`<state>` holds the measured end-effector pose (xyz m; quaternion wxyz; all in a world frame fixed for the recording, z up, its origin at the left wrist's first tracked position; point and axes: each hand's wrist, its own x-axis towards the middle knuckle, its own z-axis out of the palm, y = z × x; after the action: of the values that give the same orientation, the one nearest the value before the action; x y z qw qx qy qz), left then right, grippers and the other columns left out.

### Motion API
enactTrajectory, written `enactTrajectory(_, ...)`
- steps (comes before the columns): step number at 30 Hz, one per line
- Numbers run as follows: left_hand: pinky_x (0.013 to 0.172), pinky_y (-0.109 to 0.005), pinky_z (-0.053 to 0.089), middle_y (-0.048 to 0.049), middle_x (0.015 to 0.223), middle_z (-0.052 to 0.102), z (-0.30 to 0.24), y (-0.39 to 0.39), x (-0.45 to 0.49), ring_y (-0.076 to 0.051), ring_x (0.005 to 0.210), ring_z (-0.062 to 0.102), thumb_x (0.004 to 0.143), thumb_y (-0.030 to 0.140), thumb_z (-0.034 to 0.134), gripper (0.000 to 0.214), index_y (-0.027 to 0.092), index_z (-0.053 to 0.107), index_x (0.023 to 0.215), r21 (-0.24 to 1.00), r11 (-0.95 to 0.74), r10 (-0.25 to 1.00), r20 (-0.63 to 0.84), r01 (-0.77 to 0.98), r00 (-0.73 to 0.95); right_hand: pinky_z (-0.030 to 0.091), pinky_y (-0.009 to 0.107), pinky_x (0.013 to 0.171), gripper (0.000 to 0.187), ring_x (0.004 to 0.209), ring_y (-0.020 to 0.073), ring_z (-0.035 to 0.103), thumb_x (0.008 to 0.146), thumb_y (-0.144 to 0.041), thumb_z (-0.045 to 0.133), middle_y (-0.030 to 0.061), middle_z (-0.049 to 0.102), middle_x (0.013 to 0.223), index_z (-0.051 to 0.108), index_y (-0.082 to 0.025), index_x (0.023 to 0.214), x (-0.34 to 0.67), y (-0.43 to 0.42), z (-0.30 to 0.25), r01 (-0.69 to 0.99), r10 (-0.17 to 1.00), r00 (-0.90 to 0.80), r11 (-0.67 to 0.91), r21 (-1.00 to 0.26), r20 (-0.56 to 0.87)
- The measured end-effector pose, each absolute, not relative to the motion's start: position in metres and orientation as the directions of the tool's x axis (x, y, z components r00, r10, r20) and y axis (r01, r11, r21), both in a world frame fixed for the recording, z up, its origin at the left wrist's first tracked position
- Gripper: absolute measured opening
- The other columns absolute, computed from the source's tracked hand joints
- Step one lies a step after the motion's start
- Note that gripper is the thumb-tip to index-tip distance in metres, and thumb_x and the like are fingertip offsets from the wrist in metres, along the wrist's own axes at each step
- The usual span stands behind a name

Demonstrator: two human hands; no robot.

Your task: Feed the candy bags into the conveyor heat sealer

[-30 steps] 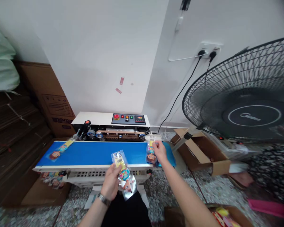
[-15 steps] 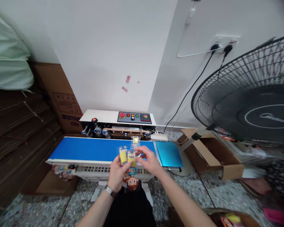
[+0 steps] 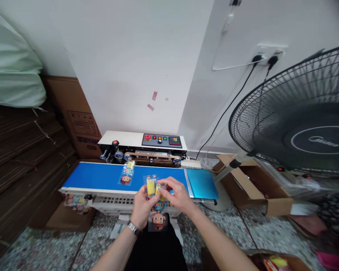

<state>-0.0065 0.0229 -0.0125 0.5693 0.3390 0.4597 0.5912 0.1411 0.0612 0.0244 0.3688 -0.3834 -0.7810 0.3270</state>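
Both hands — left hand (image 3: 142, 206), right hand (image 3: 178, 194) — pinch a cartoon packet (image 3: 157, 205) over the blue belt (image 3: 101, 176).

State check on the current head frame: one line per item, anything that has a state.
left hand, closed on held packets from below.
right hand, pinching held packets at the top.
held packets, upright, in front of the belt.
belt packet, lying flat on blue belt, untouched.
sealer display, lit.
wall plugs, both inserted.
cardboard box, flaps open.
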Motion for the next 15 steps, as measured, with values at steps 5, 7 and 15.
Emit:
enactTrajectory(5,0.067,-0.029,0.049,-0.0049,0.084,0.069,-0.0095,0.0223,-0.0084,-0.018,0.072,0.063,0.059,0.026,0.075,0.040,0.016,0.057,0.094,0.927,0.073,0.986,-0.124,-0.368,-0.115,0.043,0.025,0.065,0.021,0.069,0.0131,0.054,0.083,-0.028,0.053,0.0017,0.058,0.080,0.062,-0.024,0.101,0.1381,0.0618,0.0253,0.399,0.826,-0.471,0.513,-0.760,0.310)
enactTrajectory(7,0.066,-0.030,0.050,-0.0050,0.083,0.069,-0.0087,0.0217,-0.0094,-0.019,0.071,0.064,0.057,0.026,0.076,0.043,0.016,0.055,0.093,0.920,0.095,0.984,-0.146,-0.381,-0.107,0.043,0.025,0.065,0.017,0.071,0.0137,0.055,0.084,-0.028,0.052,0.0023,0.059,0.080,0.064,-0.023,0.094,0.1375,0.0611,0.0229,0.387,0.813,-0.493,0.523,-0.759,0.309)
enactTrajectory(15,0.066,-0.030,0.050,-0.0059,0.085,0.069,-0.0063,0.0216,-0.0128,-0.019,0.072,0.064,0.060,0.026,0.075,0.041,0.016,0.054,0.094,0.923,0.083,0.991,-0.115,-0.376,-0.065,0.045,0.025,0.064,0.025,0.070,0.0129,0.053,0.081,-0.030,0.055,0.0023,0.056,0.083,0.060,-0.023,0.105,0.1379,0.0593,0.0224,0.349,0.849,-0.461,0.440,-0.827,0.258)
